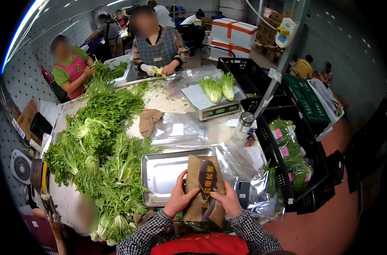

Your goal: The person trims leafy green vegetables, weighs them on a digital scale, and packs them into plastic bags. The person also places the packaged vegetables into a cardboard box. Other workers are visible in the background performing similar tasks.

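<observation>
I hold a brown paper bag point(204, 185) with a dark oval print upright over the near edge of the table. My left hand point(178, 196) grips its left side and my right hand point(227, 199) grips its lower right side. Behind the bag lies a shallow steel tray point(163, 172), bare inside. A big heap of leafy greens point(100, 140) covers the left half of the table, right beside the tray.
A scale point(217, 110) carries two green bunches point(219, 87). Clear plastic bags point(176, 129), a brown glove point(147, 120) and a steel bottle point(243, 125) lie mid-table. Black crates point(304, 170) of bagged greens stand right. Two people work across the table, one person sits at lower left.
</observation>
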Demonstrator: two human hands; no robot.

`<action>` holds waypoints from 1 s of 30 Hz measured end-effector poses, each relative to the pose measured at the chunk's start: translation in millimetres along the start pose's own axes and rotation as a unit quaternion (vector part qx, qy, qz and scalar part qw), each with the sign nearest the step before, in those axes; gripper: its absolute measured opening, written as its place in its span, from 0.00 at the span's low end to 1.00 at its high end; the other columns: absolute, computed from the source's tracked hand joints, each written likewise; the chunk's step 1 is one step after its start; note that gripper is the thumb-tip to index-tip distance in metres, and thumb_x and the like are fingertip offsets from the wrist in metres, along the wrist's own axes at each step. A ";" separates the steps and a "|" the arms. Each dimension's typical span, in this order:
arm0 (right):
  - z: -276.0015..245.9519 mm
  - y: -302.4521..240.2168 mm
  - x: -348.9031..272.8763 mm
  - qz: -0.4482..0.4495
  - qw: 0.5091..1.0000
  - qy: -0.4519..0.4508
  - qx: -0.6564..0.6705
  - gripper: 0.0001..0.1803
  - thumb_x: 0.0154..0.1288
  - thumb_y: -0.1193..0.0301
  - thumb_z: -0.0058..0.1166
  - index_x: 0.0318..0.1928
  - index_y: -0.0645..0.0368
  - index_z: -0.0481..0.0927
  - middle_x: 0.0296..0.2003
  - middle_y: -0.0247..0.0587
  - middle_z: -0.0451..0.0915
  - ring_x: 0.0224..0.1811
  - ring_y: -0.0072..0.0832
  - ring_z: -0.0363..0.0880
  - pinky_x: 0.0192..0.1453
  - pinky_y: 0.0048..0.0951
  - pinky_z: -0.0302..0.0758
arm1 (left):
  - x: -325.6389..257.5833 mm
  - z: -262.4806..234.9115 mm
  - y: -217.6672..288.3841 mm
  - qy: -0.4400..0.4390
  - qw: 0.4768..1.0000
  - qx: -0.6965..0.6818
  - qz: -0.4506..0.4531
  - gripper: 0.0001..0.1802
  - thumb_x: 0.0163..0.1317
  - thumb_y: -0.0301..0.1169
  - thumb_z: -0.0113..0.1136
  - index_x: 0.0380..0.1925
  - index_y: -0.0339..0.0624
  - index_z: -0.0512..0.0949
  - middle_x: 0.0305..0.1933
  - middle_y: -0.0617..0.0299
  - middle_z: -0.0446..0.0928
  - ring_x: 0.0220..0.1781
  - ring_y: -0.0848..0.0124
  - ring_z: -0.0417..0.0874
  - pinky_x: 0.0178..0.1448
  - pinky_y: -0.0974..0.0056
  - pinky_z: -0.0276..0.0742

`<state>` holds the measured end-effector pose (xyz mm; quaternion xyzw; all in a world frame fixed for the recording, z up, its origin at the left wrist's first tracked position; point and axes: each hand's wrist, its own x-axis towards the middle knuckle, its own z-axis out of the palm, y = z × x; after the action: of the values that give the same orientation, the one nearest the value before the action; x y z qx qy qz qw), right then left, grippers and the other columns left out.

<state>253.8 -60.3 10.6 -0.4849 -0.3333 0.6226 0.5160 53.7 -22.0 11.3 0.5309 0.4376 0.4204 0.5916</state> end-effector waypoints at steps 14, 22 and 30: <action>-177.8 -39.2 -118.8 -0.114 0.938 0.321 0.060 0.29 0.64 0.75 0.60 0.63 0.66 0.66 0.53 0.45 0.77 0.51 0.35 0.79 0.54 0.35 0.79 | 128.5 153.9 -33.8 -0.160 0.879 0.413 0.174 0.19 0.57 0.35 0.65 0.48 0.41 0.76 0.44 0.52 0.77 0.46 0.51 0.81 0.47 0.51 0.77; -203.3 -38.3 -136.7 -0.140 0.913 0.367 0.108 0.29 0.65 0.76 0.57 0.65 0.67 0.64 0.54 0.45 0.76 0.53 0.34 0.78 0.56 0.37 0.79 | 160.9 197.9 -81.9 -0.252 0.823 0.501 0.091 0.27 0.54 0.35 0.65 0.54 0.41 0.73 0.53 0.49 0.77 0.52 0.48 0.80 0.53 0.49 0.79; -203.3 -34.1 -120.9 -0.114 0.910 0.376 0.131 0.30 0.64 0.77 0.57 0.65 0.66 0.63 0.54 0.45 0.76 0.52 0.36 0.78 0.55 0.37 0.80 | 164.5 195.7 -86.8 -0.325 0.789 0.520 0.043 0.30 0.57 0.39 0.63 0.58 0.38 0.71 0.44 0.42 0.82 0.49 0.47 0.82 0.51 0.49 0.78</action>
<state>457.0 -186.1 10.6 -0.5697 -0.0830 0.3697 0.7293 288.6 78.1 -76.5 0.8819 0.3487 -0.0429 0.3145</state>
